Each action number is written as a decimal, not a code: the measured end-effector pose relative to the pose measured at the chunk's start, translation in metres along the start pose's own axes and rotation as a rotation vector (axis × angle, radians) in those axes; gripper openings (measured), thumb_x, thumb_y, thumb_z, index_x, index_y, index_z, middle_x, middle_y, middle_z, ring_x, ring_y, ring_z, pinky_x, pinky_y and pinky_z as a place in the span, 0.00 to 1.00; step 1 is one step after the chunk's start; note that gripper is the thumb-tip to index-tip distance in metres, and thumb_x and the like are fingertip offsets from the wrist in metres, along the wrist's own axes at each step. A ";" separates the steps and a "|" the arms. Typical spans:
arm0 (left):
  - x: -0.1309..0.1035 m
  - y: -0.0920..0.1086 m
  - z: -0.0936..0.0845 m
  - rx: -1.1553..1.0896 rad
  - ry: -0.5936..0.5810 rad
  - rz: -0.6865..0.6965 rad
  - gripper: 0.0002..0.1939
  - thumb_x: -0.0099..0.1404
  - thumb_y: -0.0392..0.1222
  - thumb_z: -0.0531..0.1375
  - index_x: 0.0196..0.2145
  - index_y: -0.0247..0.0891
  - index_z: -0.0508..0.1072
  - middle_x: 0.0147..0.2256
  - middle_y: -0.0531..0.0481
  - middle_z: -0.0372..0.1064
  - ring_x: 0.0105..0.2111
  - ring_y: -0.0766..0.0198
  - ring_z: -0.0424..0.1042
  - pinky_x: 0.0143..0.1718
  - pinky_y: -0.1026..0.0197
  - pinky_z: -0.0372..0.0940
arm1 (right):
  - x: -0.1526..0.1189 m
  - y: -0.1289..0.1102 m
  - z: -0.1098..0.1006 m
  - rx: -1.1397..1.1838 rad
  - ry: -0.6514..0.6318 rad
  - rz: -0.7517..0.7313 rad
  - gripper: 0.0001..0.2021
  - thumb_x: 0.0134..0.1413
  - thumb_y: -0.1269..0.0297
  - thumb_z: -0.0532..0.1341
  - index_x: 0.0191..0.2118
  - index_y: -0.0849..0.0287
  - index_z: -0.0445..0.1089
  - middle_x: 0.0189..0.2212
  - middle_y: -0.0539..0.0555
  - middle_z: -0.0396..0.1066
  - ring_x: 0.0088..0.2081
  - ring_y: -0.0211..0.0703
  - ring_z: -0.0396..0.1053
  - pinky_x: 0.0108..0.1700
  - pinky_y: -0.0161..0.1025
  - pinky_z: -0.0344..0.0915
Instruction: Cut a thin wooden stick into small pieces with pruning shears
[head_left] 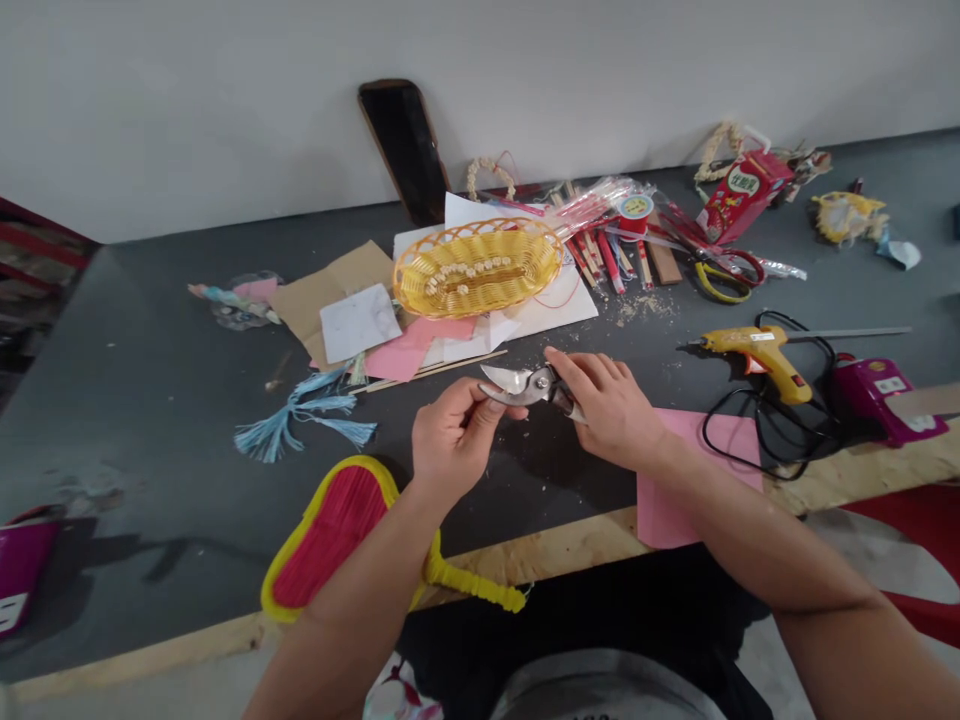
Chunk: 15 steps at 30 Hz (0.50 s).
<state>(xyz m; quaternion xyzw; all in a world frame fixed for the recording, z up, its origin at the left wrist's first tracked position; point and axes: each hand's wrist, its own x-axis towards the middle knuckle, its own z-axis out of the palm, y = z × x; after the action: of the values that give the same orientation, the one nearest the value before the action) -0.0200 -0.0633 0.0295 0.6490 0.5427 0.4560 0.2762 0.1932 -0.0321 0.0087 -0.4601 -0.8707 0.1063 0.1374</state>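
Note:
My right hand (611, 405) grips the handles of metal pruning shears (525, 383), whose open blades point left. My left hand (450, 440) is curled just below the blades, its thumb and fingertips pinched together on something too small to make out, touching the lower blade. Both hands hover over the dark grey table (150, 400) near its front edge. A red woven fan with a yellow rim and handle (337, 530) lies under my left forearm. A pink paper sheet (675, 480) lies under my right wrist.
A yellow woven basket (480, 268) sits on white and pink papers behind the hands. A yellow glue gun (757, 350) with a black cord lies at the right, beside a magenta box (885, 395). Blue tassels (300, 415) lie left. Packaged sticks, tape and scissors clutter the back right.

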 end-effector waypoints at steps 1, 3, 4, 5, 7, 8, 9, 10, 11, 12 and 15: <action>0.000 -0.001 0.000 0.007 -0.003 -0.006 0.11 0.70 0.44 0.60 0.31 0.39 0.76 0.28 0.52 0.80 0.27 0.67 0.76 0.31 0.67 0.68 | 0.000 0.000 0.000 0.006 -0.003 -0.002 0.37 0.53 0.73 0.55 0.70 0.61 0.51 0.57 0.64 0.67 0.53 0.56 0.64 0.50 0.51 0.62; 0.000 -0.001 0.000 0.017 -0.009 -0.019 0.11 0.70 0.44 0.59 0.32 0.39 0.77 0.27 0.52 0.80 0.26 0.67 0.76 0.30 0.67 0.67 | 0.001 0.000 0.000 0.018 -0.007 -0.007 0.36 0.54 0.73 0.55 0.70 0.61 0.51 0.56 0.64 0.68 0.53 0.56 0.65 0.50 0.51 0.62; -0.001 -0.001 0.000 0.019 -0.009 -0.024 0.12 0.70 0.45 0.59 0.32 0.39 0.77 0.27 0.52 0.80 0.26 0.67 0.76 0.30 0.67 0.67 | 0.001 0.000 0.000 0.021 -0.010 -0.007 0.36 0.54 0.73 0.55 0.70 0.60 0.52 0.55 0.63 0.68 0.53 0.56 0.65 0.50 0.51 0.62; -0.001 0.000 0.000 0.019 -0.008 -0.028 0.12 0.70 0.45 0.59 0.32 0.39 0.77 0.27 0.52 0.79 0.26 0.67 0.75 0.30 0.67 0.67 | 0.000 0.000 -0.001 0.024 -0.013 -0.005 0.36 0.53 0.73 0.55 0.70 0.60 0.52 0.54 0.63 0.69 0.52 0.56 0.66 0.49 0.51 0.62; -0.001 0.001 -0.001 0.016 -0.008 -0.032 0.12 0.70 0.45 0.59 0.32 0.38 0.77 0.24 0.53 0.78 0.25 0.68 0.75 0.29 0.67 0.66 | 0.000 -0.001 -0.002 0.024 -0.020 0.005 0.36 0.53 0.74 0.54 0.69 0.59 0.53 0.53 0.63 0.69 0.52 0.55 0.66 0.48 0.50 0.62; -0.001 0.001 0.000 0.015 -0.010 -0.033 0.12 0.70 0.45 0.59 0.32 0.38 0.77 0.23 0.53 0.76 0.24 0.68 0.74 0.29 0.68 0.66 | -0.001 -0.002 -0.004 0.025 -0.024 0.010 0.36 0.52 0.74 0.54 0.69 0.59 0.53 0.53 0.63 0.69 0.51 0.55 0.67 0.48 0.49 0.62; -0.001 0.002 0.000 0.014 -0.011 -0.034 0.12 0.70 0.45 0.59 0.33 0.38 0.77 0.21 0.54 0.75 0.23 0.68 0.74 0.29 0.68 0.66 | -0.001 -0.003 -0.004 0.025 -0.028 0.016 0.36 0.52 0.74 0.54 0.69 0.58 0.54 0.52 0.63 0.69 0.50 0.55 0.67 0.47 0.49 0.62; 0.000 0.002 0.000 0.013 -0.011 -0.034 0.11 0.71 0.45 0.59 0.34 0.38 0.77 0.20 0.55 0.74 0.22 0.68 0.73 0.28 0.68 0.66 | -0.001 -0.003 -0.005 0.025 -0.032 0.021 0.36 0.51 0.75 0.54 0.68 0.58 0.55 0.52 0.62 0.70 0.50 0.54 0.67 0.47 0.49 0.62; 0.000 0.002 0.000 0.013 -0.011 -0.032 0.11 0.71 0.45 0.59 0.34 0.38 0.77 0.20 0.55 0.74 0.22 0.69 0.73 0.28 0.68 0.66 | -0.002 -0.004 -0.005 0.026 -0.035 0.027 0.36 0.51 0.75 0.54 0.68 0.58 0.55 0.52 0.62 0.70 0.50 0.54 0.68 0.47 0.48 0.62; 0.000 0.002 0.001 0.013 -0.008 -0.028 0.11 0.71 0.44 0.58 0.34 0.38 0.77 0.21 0.54 0.74 0.23 0.68 0.74 0.28 0.68 0.67 | -0.001 -0.004 -0.005 0.025 -0.035 0.034 0.35 0.51 0.75 0.54 0.68 0.58 0.56 0.51 0.62 0.70 0.50 0.54 0.68 0.47 0.48 0.62; 0.001 0.000 0.002 0.015 -0.001 -0.010 0.10 0.70 0.43 0.59 0.34 0.38 0.77 0.27 0.52 0.79 0.27 0.67 0.77 0.32 0.68 0.69 | 0.000 -0.002 -0.003 0.018 -0.023 0.039 0.34 0.53 0.74 0.54 0.68 0.58 0.56 0.52 0.62 0.70 0.50 0.53 0.68 0.47 0.48 0.62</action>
<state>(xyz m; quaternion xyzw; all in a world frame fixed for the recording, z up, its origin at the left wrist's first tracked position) -0.0181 -0.0621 0.0290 0.6488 0.5491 0.4502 0.2737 0.1925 -0.0331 0.0125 -0.4745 -0.8621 0.1220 0.1293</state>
